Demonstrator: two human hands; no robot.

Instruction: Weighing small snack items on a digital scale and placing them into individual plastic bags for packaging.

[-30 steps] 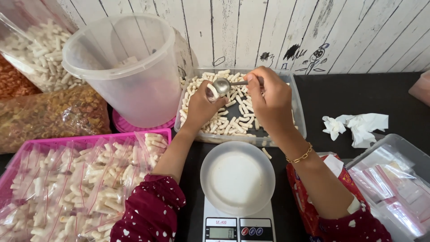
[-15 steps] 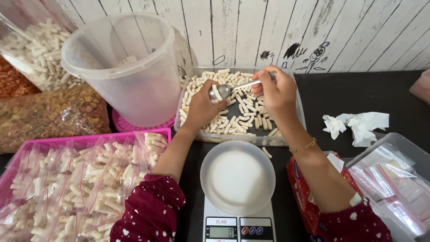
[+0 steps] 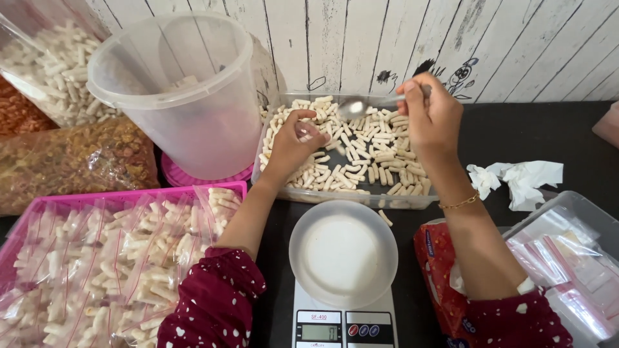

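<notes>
A clear plastic tray (image 3: 431,193) holds several pale stick-shaped snacks (image 3: 371,151). My left hand (image 3: 291,147) rests inside the tray's left side with its fingers curled around a few snacks. My right hand (image 3: 433,115) is raised over the tray's right end and grips the handle of a metal spoon (image 3: 353,107), whose bowl hovers above the tray's back edge. In front of the tray a white round dish (image 3: 342,251) sits on a digital kitchen scale (image 3: 342,327).
A big translucent bucket (image 3: 184,96) stands on a pink lid at the left. A pink tray of bagged snacks (image 3: 109,258) fills the front left. Large snack bags (image 3: 71,161) lie behind it. Crumpled tissue (image 3: 516,180), a red pack (image 3: 442,270) and a box of zip bags (image 3: 567,258) are at right.
My right hand has lifted the spoon up and to the right, away from my left hand. My left hand has stayed in the tray with its fingers curled.
</notes>
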